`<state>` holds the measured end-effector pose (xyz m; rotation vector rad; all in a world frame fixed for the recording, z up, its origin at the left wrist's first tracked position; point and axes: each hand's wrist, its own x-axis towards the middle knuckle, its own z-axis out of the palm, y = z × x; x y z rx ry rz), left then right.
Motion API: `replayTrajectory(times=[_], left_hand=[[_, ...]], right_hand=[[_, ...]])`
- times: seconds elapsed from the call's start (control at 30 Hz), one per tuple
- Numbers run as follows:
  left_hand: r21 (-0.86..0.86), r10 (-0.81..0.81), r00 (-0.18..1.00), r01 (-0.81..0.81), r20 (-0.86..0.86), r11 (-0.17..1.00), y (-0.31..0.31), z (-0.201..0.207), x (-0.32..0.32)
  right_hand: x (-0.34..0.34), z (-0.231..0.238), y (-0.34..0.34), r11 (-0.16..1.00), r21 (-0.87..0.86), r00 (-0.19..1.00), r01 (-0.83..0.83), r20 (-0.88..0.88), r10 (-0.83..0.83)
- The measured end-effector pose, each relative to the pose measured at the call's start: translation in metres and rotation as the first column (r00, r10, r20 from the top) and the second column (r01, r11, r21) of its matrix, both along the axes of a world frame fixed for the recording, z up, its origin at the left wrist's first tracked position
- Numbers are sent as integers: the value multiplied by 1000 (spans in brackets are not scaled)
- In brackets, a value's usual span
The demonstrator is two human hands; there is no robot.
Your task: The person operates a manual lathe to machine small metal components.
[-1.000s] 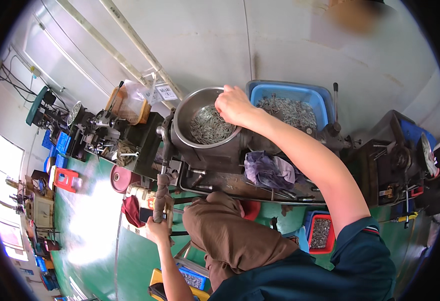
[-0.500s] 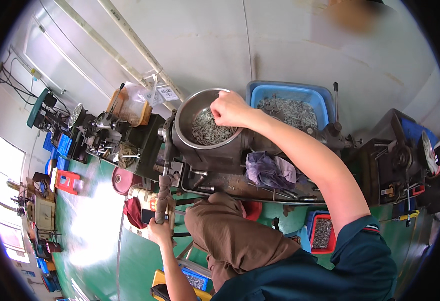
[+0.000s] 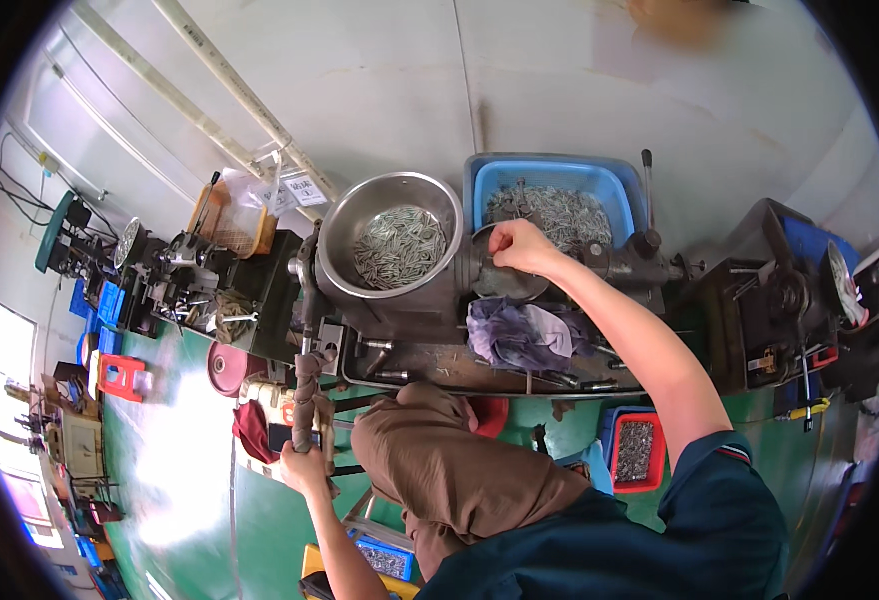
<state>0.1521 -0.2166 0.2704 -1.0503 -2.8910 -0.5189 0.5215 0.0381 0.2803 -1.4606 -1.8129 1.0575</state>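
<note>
My left hand is wrapped around the lower end of a cloth-wrapped lever on the machine. My right hand is in a pinch over the round metal disc of the machine; whatever lies between its fingertips is too small to make out. Just left of that hand, a steel bowl on the machine body holds many small metal pins. Behind the hand stands a blue plastic basin heaped with similar metal pieces. A crumpled purple rag lies in front of the disc.
A long metal tray with several tools runs below the machine, above my knee. A red bin of metal pieces sits on the floor to the right. Another machine stands at far right, and an orange basket at left.
My right hand has moved right, from over the steel bowl to the disc beside it. My left hand stays on the lever. The whole view has shifted slightly.
</note>
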Motion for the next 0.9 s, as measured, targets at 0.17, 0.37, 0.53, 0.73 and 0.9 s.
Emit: replayTrajectory(times=[0.17,0.37,0.53,0.73,0.9], left_hand=[[14,7,1000,-6,-29,1000,-4,-13,-7],[-54,12,1000,-12,-8,998,-3,-8,-7],[-36,11,1000,-11,2,999,-3,-3,-3],[-10,2,1000,-2,7,1000,-3,-3,-2],[7,-5,999,5,-53,1000,0,-8,-8]], right_hand=[[-10,9,-12,1000,3,997,-9,74,8],[-8,0,-6,999,-22,997,-38,66,39],[-10,-3,-6,999,-8,999,-45,2,45],[-11,-2,-7,999,16,998,-43,42,42],[-12,-1,-7,998,41,997,-42,69,40]])
